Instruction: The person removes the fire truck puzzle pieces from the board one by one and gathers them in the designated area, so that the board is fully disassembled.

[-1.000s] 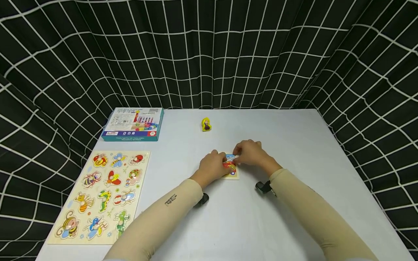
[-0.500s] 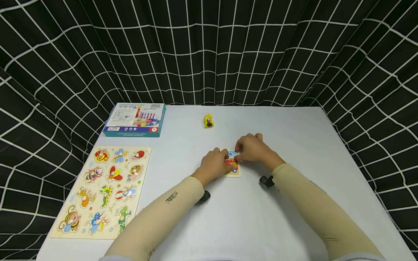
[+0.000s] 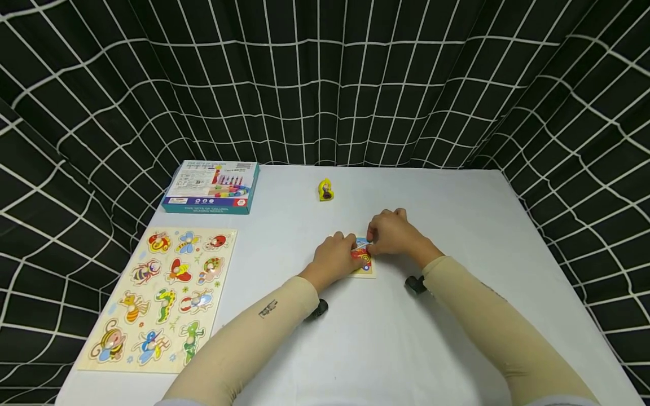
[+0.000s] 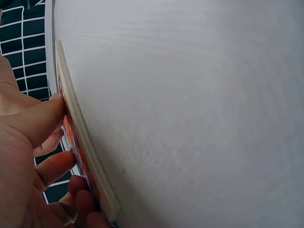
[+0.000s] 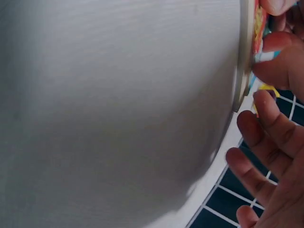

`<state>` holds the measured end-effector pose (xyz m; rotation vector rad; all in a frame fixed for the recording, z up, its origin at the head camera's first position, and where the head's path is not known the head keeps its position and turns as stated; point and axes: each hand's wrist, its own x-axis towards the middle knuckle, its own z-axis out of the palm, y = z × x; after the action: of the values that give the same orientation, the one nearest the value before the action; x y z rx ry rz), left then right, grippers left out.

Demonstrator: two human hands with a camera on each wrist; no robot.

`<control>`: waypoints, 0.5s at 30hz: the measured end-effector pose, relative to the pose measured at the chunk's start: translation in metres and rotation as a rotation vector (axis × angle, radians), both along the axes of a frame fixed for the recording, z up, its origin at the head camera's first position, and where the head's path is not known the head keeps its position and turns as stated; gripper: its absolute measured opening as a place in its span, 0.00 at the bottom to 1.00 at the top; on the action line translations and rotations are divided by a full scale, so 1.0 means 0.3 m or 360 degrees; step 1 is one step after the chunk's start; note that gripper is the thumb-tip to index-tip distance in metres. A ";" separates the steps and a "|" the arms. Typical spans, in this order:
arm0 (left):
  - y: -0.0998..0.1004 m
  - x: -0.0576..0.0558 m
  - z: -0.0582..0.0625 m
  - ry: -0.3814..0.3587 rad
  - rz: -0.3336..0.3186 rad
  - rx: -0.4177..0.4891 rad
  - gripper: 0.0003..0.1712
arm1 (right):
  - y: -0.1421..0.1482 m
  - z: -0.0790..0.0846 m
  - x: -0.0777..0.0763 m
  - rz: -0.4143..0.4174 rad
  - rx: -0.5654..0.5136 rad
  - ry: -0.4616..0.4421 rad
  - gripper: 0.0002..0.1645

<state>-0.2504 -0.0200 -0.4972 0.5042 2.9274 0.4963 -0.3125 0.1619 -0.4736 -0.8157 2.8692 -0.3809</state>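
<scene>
Head view: a large puzzle board (image 3: 154, 287) with insect pieces lies flat at the left of the white table (image 3: 365, 344). Just behind it is a flat box (image 3: 210, 186) with a printed top. The beige left sleeve (image 3: 244, 341) passes over the near right corner of the puzzle board. A small yellow toy (image 3: 325, 190) is located at the far side, well apart from both hands. The left hand (image 3: 332, 256) is clamped on the small board (image 3: 368, 274), thumb on its picture face, fingers bent along it. The small board lies near the table's middle, between the hands. The right hand (image 3: 396, 232) has its thumb touching the small board's right side; whether thumb and finger pinch a piece cannot be told. The beige right sleeve (image 3: 500, 321) extends toward the near right.
</scene>
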 end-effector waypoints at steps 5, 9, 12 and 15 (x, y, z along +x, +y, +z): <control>0.002 0.003 -0.001 0.0006 -0.0006 -0.0020 0.28 | 0.001 0.007 0.011 -0.0011 0.0022 -0.0013 0.15; 0.002 0.005 -0.007 0.0006 -0.0011 -0.0027 0.29 | 0.003 0.009 0.023 0.0027 0.0043 0.0041 0.14; 0.000 0.005 -0.009 -0.0002 -0.0002 -0.0024 0.29 | 0.002 0.006 0.027 0.0037 0.0027 0.0039 0.13; -0.001 0.003 -0.009 -0.0002 0.0004 -0.0019 0.29 | 0.002 0.003 0.025 -0.0024 -0.0008 -0.0023 0.12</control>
<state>-0.2495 -0.0202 -0.4999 0.4983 2.9283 0.4786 -0.3051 0.1625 -0.4728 -0.7892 2.8639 -0.3940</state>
